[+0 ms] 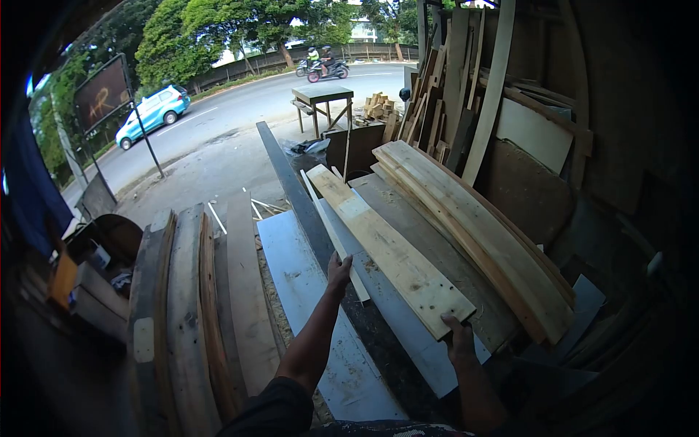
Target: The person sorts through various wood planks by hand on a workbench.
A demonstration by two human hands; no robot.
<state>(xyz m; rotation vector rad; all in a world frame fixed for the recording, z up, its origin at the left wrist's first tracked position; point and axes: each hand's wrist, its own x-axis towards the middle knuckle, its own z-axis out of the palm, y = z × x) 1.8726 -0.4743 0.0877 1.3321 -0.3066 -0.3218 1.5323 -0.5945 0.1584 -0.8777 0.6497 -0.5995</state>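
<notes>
Taking the pale plank (389, 251) as reference: dark curved boards (186, 313) sit well off its left, left hand (338, 271) rests fingers on the thin strip (336, 237) beside it, right hand (459, 336) grips its near end.

left hand (338, 268): arm outstretched, fingers curled | right hand (459, 341): arm forward, fingers gripping

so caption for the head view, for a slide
Both hands grip a pale plank atop stacked boards.
</notes>
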